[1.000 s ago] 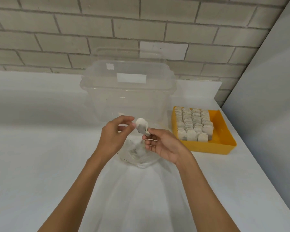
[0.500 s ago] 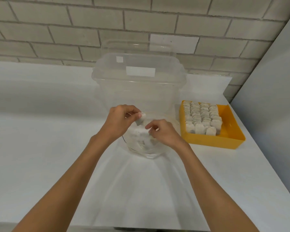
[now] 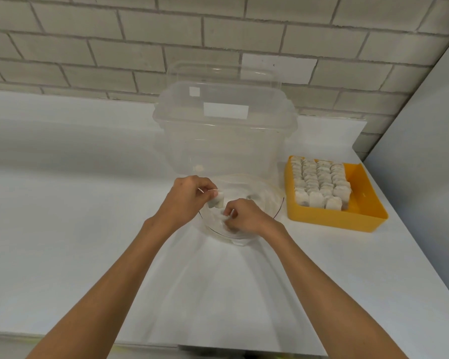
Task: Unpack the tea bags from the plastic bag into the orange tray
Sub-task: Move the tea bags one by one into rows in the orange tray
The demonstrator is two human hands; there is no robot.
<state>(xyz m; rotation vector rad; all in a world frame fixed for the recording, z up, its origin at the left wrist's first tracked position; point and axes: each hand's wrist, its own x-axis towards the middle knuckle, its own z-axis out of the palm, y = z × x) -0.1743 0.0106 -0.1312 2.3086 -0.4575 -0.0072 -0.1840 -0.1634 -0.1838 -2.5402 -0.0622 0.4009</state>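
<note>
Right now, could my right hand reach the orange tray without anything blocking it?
Probably yes: bare counter lies between the right hand and the orange tray, whose right side holds no tea bags.

surface: flat white counter (image 3: 62, 229) against brick wall | centre back: tall clear plastic lidded box (image 3: 223, 141) | just in front of box: crumpled clear plastic bag (image 3: 259, 195) | right of both: rectangular orange plastic tray (image 3: 335, 222)

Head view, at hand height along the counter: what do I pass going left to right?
left hand → tea bag it pinches → right hand → orange tray. The clear container behind spans the middle, so it is left out.
</note>
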